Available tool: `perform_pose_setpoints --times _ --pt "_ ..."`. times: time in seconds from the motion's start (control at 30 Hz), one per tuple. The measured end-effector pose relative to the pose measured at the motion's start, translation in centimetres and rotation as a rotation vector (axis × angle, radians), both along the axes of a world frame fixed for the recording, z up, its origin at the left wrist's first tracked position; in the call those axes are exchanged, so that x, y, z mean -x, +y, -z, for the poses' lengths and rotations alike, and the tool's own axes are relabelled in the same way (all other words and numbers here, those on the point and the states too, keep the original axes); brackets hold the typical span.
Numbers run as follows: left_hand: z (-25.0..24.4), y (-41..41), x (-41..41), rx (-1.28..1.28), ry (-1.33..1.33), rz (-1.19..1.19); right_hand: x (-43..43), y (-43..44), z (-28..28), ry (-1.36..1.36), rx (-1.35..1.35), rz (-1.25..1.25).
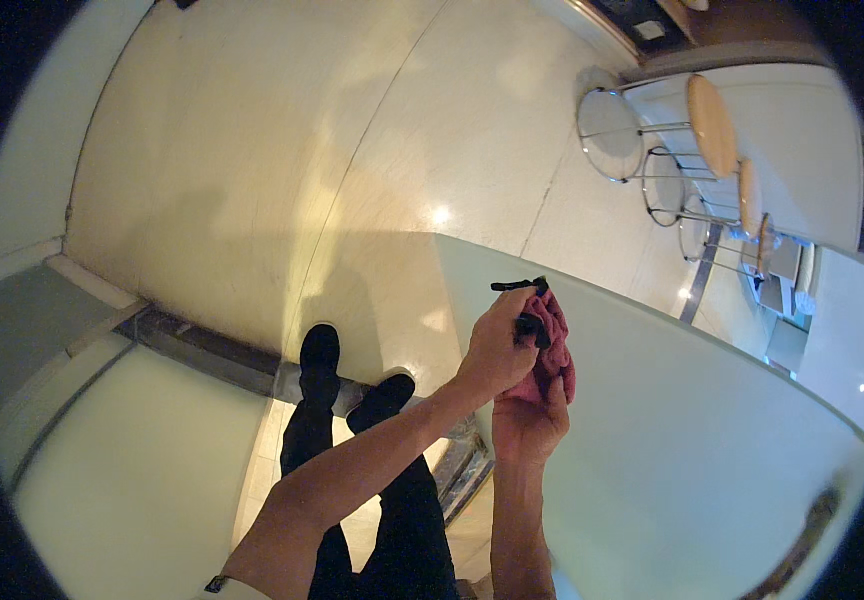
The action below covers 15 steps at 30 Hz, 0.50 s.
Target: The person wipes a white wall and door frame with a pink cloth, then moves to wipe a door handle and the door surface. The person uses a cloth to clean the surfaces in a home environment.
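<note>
My left hand reaches across from the left and is closed on a black bar-like object, whose kind I cannot tell. A second black part shows beside its fingers. A crumpled dark pink cloth lies against the black parts, between my two hands. Just below, my right hand grips the lower end of this cloth, palm facing up and thumb on the fabric. Both hands are in front of a large pale green panel.
Several round wooden-topped stools with chrome legs stand at the upper right beside a white counter side. Pale tiled floor stretches ahead. A dark stone sill runs by my black shoes. Another pale green panel is at lower left.
</note>
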<state>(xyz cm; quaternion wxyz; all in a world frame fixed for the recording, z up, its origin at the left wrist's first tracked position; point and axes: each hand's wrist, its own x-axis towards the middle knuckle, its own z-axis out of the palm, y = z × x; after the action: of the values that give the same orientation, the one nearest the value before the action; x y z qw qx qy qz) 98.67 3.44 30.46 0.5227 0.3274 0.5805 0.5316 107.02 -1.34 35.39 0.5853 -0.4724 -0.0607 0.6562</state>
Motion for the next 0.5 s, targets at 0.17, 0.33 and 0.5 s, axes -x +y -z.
perform_pose_setpoints --times 0.17,0.33,0.5 --pt "-10.2 0.5 1.0 -0.140 -0.022 0.037 0.4 -0.2 -8.5 -0.028 -0.013 0.062" --pt "-19.4 0.8 1.3 -0.295 -0.018 0.056 0.0 -1.0 -15.7 -0.027 -0.082 0.121" --pt "-24.3 0.6 0.2 -0.455 -0.088 0.076 -1.3 -1.5 -19.3 0.017 -0.193 0.225"
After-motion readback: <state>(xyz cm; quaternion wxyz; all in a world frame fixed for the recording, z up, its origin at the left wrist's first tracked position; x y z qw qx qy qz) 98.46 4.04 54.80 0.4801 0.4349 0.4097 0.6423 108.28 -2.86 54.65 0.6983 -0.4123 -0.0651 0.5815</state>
